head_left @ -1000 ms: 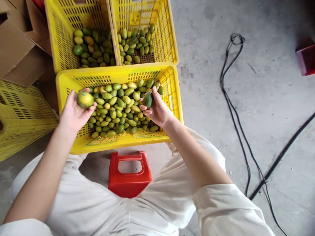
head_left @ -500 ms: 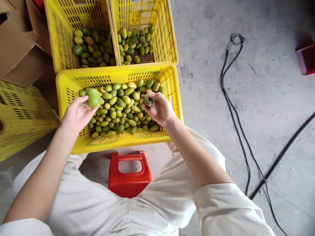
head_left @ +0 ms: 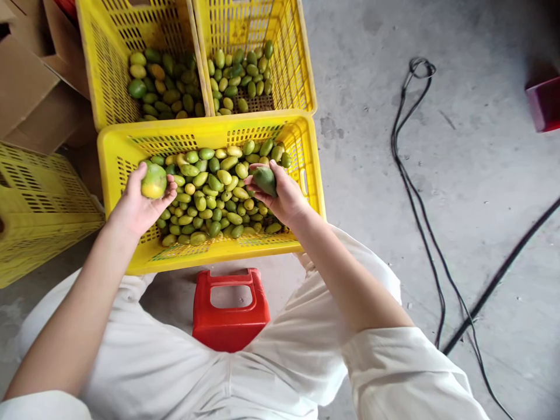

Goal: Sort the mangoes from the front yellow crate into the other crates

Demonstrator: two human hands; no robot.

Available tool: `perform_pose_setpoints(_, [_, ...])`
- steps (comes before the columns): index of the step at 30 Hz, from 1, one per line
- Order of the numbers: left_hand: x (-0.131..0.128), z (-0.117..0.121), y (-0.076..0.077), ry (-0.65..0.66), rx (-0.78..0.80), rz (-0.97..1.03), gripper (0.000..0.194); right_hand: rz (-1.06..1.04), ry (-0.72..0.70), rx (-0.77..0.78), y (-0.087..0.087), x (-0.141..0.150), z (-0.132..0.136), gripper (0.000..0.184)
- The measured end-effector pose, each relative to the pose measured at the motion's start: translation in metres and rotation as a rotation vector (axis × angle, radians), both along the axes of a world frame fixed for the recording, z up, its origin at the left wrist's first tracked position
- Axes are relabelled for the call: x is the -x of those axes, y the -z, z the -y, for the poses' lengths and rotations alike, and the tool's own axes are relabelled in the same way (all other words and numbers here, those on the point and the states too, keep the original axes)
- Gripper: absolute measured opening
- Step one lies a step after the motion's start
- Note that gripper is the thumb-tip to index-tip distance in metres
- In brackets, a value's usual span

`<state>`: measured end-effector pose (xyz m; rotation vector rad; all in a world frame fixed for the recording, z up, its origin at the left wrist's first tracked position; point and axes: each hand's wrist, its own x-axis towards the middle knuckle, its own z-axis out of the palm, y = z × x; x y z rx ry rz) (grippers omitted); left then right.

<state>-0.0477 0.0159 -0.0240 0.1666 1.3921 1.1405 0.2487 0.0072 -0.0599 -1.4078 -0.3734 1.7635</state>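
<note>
My left hand point(head_left: 143, 205) holds a rounded green-and-yellow fruit point(head_left: 154, 181) above the left side of the front yellow crate point(head_left: 227, 256), its thumb along the fruit's left side. Over the right side of that crate, my right hand point(head_left: 284, 193) is closed around a dark green oval fruit point(head_left: 265, 179). Both fruits look smooth-skinned; I cannot tell their exact kind. Beneath and between the hands lies a broad layer of smaller-looking green and yellow oval fruits point(head_left: 219, 195).
Behind stand two more yellow crates, left point(head_left: 109, 70) and right point(head_left: 291, 64), with similar fruits. Cardboard point(head_left: 26, 87) and another yellow crate point(head_left: 48, 216) are at the left. A red plastic stool point(head_left: 231, 324) sits between my knees. Black cables point(head_left: 411, 186) lie on the concrete floor.
The left fruit has turned, bringing a yellow patch into view, and moved slightly left and down. In my right hand the dark green fruit has turned, showing its smoother long side.
</note>
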Motion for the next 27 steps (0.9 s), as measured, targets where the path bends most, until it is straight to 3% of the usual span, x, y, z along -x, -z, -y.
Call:
perform_pose_setpoints(5, [0.004,0.000,0.006,0.055,-0.007,0.012,0.035,0.020,-0.010,-0.038,0.007,-0.002,0.001,0.054])
perform_pose_setpoints(11, [-0.001,0.000,-0.002,0.011,0.041,0.030,0.044,-0.108,0.018,-0.080,0.007,-0.005,-0.001,0.024])
perform_pose_setpoints(13, [-0.001,0.002,-0.004,0.015,0.050,0.029,0.039,-0.139,0.019,-0.085,0.008,-0.006,-0.001,0.021])
perform_pose_setpoints(17, [-0.001,0.006,-0.008,0.042,0.055,0.053,0.022,-0.095,0.019,-0.114,0.009,-0.004,0.000,0.041])
perform_pose_setpoints(20, [-0.002,0.008,-0.009,0.011,0.052,0.080,0.023,-0.074,0.010,-0.117,0.008,-0.003,0.000,0.058])
perform_pose_setpoints(27, [0.005,0.004,-0.004,-0.002,0.050,0.097,0.036,-0.120,-0.008,-0.091,0.005,-0.008,0.001,0.048])
